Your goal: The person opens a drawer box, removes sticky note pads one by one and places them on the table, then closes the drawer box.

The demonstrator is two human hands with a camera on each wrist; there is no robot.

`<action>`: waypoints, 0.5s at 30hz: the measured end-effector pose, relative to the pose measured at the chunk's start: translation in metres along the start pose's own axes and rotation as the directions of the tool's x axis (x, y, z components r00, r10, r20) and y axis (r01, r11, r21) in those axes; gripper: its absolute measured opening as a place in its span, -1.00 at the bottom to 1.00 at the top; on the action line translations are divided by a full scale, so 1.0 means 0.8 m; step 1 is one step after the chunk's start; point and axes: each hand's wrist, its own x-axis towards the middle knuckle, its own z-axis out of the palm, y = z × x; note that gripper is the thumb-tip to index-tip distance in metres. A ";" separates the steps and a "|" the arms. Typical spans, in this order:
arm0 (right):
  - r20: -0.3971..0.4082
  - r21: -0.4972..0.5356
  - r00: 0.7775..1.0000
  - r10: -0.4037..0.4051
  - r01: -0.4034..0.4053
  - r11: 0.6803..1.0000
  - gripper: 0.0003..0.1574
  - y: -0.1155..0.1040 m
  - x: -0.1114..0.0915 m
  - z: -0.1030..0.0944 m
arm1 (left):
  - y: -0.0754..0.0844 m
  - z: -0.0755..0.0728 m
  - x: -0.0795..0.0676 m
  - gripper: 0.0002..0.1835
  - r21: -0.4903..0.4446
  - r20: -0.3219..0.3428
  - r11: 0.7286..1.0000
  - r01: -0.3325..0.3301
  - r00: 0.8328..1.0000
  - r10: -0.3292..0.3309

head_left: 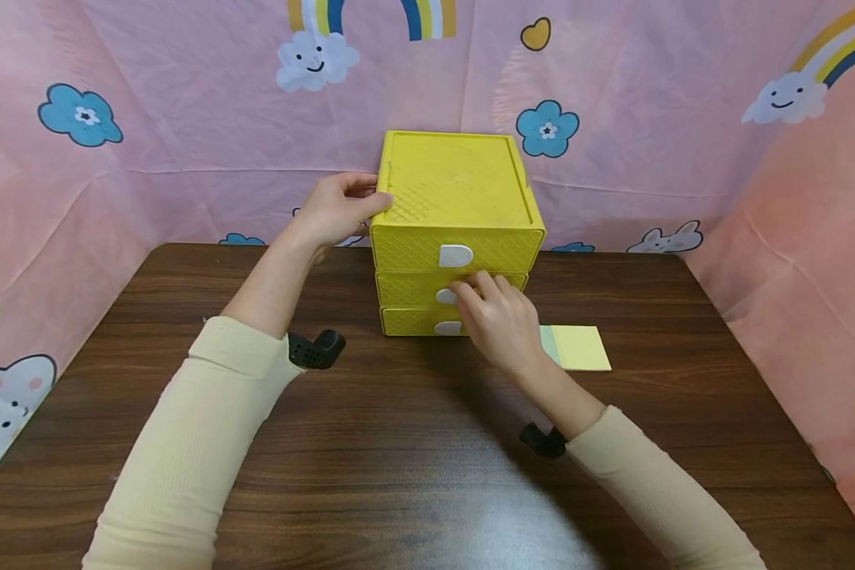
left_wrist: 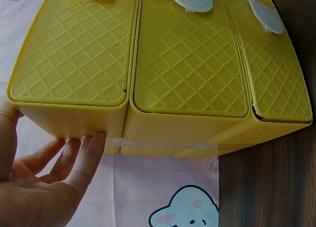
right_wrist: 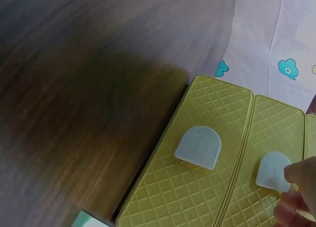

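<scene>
A yellow three-drawer plastic box (head_left: 456,182) stands near the back of the table, with a criss-cross pattern on its drawer fronts. My left hand (head_left: 342,207) rests at its upper left edge. The thumb lies on the top edge, and in the left wrist view the fingers (left_wrist: 89,153) press fairly straight against the side wall. In front of the box, my right hand (head_left: 499,321) pinches the white handle (right_wrist: 272,171) of the middle drawer. Above it sits the top drawer's white handle (head_left: 456,256); below it is the bottom drawer's handle (right_wrist: 200,147).
A pale yellow paper square (head_left: 580,348) lies right of the box, beside a green strip (head_left: 549,343) partly behind my right hand. The dark wooden table (head_left: 399,475) extends toward me. A pink patterned cloth (head_left: 221,142) hangs close behind the box.
</scene>
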 end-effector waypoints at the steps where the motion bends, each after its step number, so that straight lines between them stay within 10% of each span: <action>1: 0.000 0.003 1.000 0.000 0.000 1.000 -0.82 0.000 -0.001 -0.001 | 0.000 0.000 0.000 -0.36 -0.001 0.000 1.000 -0.001 1.000 0.001; 15: 0.050 0.098 0.998 0.031 -0.036 0.995 -0.69 -0.005 -0.024 -0.007 | -0.001 0.003 0.003 -0.40 -0.027 -0.010 1.000 -0.011 1.000 0.011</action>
